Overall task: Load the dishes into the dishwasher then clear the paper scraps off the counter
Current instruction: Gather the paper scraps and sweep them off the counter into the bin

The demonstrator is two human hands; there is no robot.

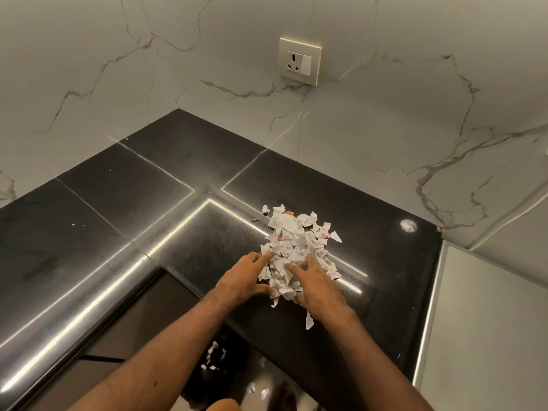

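- Now, the paper scraps lie heaped on the black counter, near its front edge.
- I see the left hand against the heap's left side, fingers straight, gripping nothing.
- The right hand rests spread on top (likewise loose).

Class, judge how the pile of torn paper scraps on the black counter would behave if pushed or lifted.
The paper scraps are probably very light and floppy: thin, crumpled bits. On the glossy counter they should slide easily, yet likely scatter; stray pieces lie apart.
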